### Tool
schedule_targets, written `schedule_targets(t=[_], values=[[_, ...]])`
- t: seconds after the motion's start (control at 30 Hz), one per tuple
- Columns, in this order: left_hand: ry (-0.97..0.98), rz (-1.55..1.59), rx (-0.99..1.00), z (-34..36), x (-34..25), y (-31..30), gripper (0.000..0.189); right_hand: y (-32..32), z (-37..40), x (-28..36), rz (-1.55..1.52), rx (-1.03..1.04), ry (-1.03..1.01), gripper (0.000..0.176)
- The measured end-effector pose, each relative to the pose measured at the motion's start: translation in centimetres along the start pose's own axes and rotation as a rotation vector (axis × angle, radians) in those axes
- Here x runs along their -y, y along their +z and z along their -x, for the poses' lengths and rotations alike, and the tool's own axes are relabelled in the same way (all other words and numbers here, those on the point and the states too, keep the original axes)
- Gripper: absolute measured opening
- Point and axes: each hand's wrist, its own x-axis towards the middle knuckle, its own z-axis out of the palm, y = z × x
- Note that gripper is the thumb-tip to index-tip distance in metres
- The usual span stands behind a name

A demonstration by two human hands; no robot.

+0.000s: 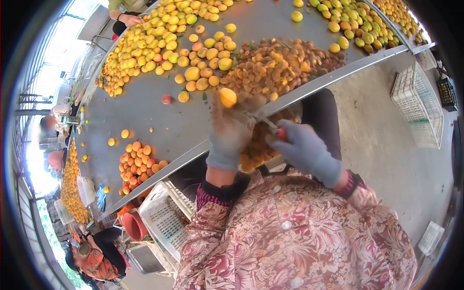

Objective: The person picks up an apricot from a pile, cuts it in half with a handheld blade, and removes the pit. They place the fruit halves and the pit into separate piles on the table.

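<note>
Firstly, locate the yellow apricot (227, 97) by the left hand (225, 140), too blurred to tell whether gripping or merely near. At 4 o'clock, find the red-handled tool (282, 134) enclosed in the right hand (303, 150) and aimed toward 10 o'clock, presumably for close control. Beyond, on the metal table (145, 108), note the brown fruit pile (282, 67) at 2 o'clock and orange fruit heap (139, 165) at 8 o'clock, apparently to separate types.

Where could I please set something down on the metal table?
The widest patch of metal table, bare except for scattered fruit, lies between the yellow heap and orange cluster. A smaller one separates the brown heap from the greenish heap. It's crowded at the heaps and left hand.
</note>
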Motion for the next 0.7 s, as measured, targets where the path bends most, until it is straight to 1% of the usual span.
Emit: schedule_targets(t=[0.03, 0.07, 0.1, 0.17, 0.2, 0.23, 0.3, 0.33, 0.4, 0.43, 0.5, 0.53, 0.6, 0.63, 0.7], values=[[0.313, -0.542, 0.024, 0.3, 0.7, -0.6, 0.037, -0.7, 0.4, 0.3, -0.151, -0.029, -0.005, 0.039], [0.237, -0.496, 0.098, 0.8, 0.1, 0.0, 0.038, -0.4, 0.0, 0.2, -0.291, -0.220, -0.148, 0.046], [0.234, -0.491, 0.107, 0.9, 0.0, 0.0, 0.038, -0.5, -0.6, 0.6, -0.289, -0.230, -0.141, 0.046], [-0.384, 0.611, 0.136, 0.6, -0.6, -0.2, 0.041, -0.7, -2.3, 1.7, -0.270, -0.195, -0.188, 0.045], [-0.184, 0.259, 0.155, 1.2, -0.3, 0.5, 0.037, -0.1, -3.3, 1.3, -0.134, -0.209, -0.227, 0.046], [-0.185, 0.258, 0.151, 1.6, -0.5, 0.6, 0.037, -0.2, -3.3, 1.5, -0.136, -0.206, -0.226, 0.046], [-0.226, 0.249, 0.182, 2.2, -2.0, 1.3, 0.039, -0.5, -3.5, 2.1, 0.069, -0.061, -0.179, 0.048], [-0.223, 0.246, 0.178, 2.5, -2.9, 2.2, 0.039, -0.3, -3.8, 1.9, 0.069, -0.058, -0.184, 0.048], [-0.348, -0.142, -0.198, 3.3, -4.6, 4.6, 0.036, 0.2, -4.0, 0.9, 0.054, -0.012, -0.210, 0.044], [-0.353, -0.141, -0.195, 3.2, -4.0, 4.1, 0.036, 0.4, -3.9, 0.8, 0.053, -0.015, -0.205, 0.044], [0.066, -0.365, -0.075, 2.6, -2.6, 3.1, 0.038, 0.8, -3.6, 0.7, -0.119, -0.074, -0.290, 0.040], [0.065, -0.362, -0.076, 2.8, -2.3, 2.7, 0.038, 0.8, -3.6, 0.7, -0.117, -0.073, -0.289, 0.040], [-0.168, 0.141, -0.101, 3.1, -2.5, 2.6, 0.032, 1.0, -3.8, 0.7, -0.210, -0.033, -0.283, 0.035], [-0.170, 0.140, -0.104, 3.2, -2.5, 2.5, 0.032, 1.5, -4.2, 0.2, -0.212, -0.030, -0.282, 0.035], [-0.300, 0.621, -0.081, 3.0, -1.9, 2.2, 0.036, 2.6, -5.2, -0.6, -0.758, 0.074, -0.307, 0.027]])
